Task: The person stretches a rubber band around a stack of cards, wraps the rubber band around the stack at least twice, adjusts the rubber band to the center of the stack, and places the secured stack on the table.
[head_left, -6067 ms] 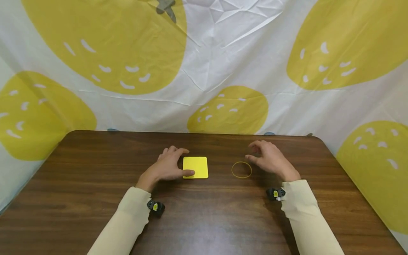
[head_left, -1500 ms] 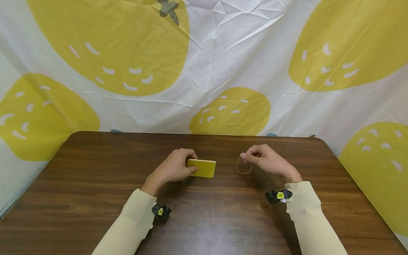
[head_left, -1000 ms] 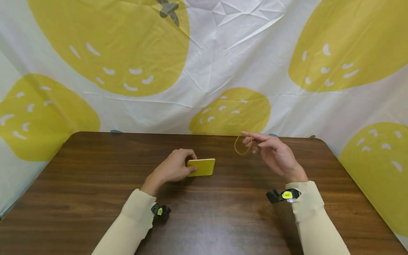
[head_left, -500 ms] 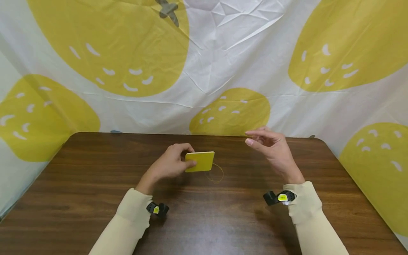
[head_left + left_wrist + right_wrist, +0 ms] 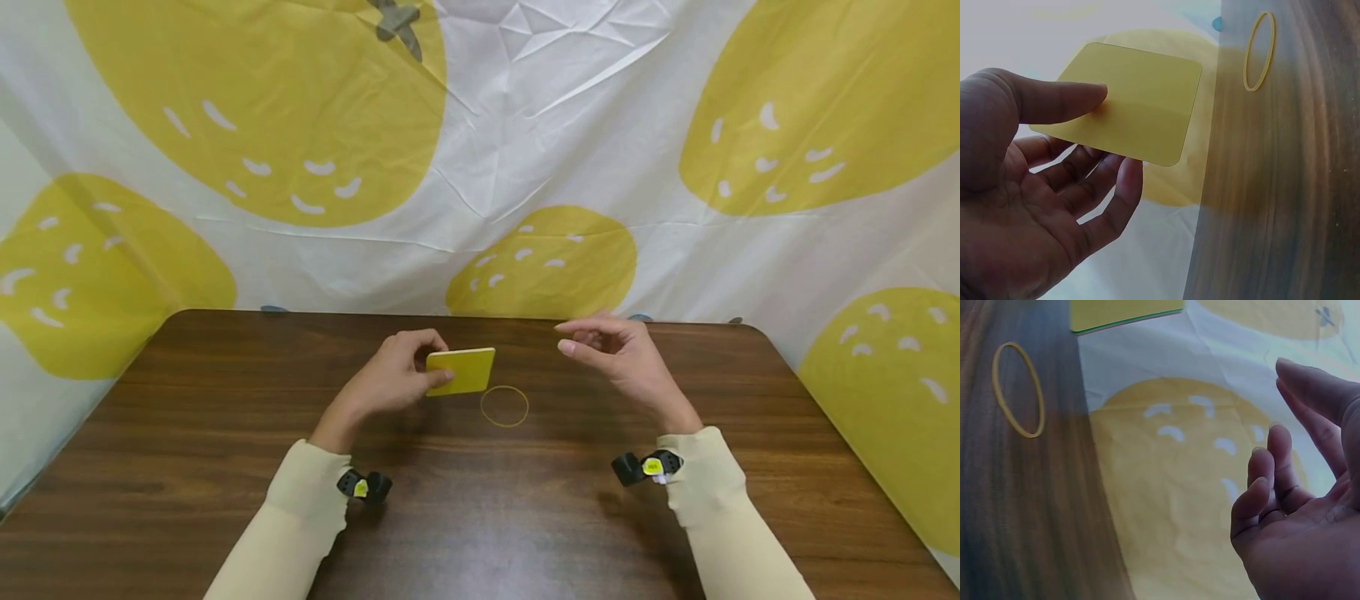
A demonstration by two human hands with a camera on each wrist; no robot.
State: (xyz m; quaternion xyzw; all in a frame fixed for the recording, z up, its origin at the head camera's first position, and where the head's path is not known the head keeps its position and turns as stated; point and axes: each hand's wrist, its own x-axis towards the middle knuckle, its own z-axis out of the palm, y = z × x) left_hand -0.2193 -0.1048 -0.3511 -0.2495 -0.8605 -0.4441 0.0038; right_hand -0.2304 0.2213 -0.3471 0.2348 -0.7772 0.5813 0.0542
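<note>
My left hand [image 5: 390,375] holds a yellow square card with rounded corners [image 5: 467,370] above the table, tilted up. The thumb lies across the card's [image 5: 1141,94] face and the fingers are behind and below it in the left wrist view. Green and reddish lines run along the card's lower edge [image 5: 1129,322] in the right wrist view, as if several layers are stacked. A yellow rubber band [image 5: 527,406] lies as a loop on the table, just right of the card. My right hand [image 5: 633,367] hovers to the right of the band, holding nothing, thumb and forefinger extended and apart.
The dark brown wooden table [image 5: 480,517] reaches back to a white cloth [image 5: 480,158] printed with large yellow fruit. Each wrist carries a small black camera, the left one [image 5: 365,486] and the right one [image 5: 647,467].
My left hand has lifted the card off the table and tilted it. My right hand picked up the rubber band, raised it, and let it go; the band now lies further left, near the card.
</note>
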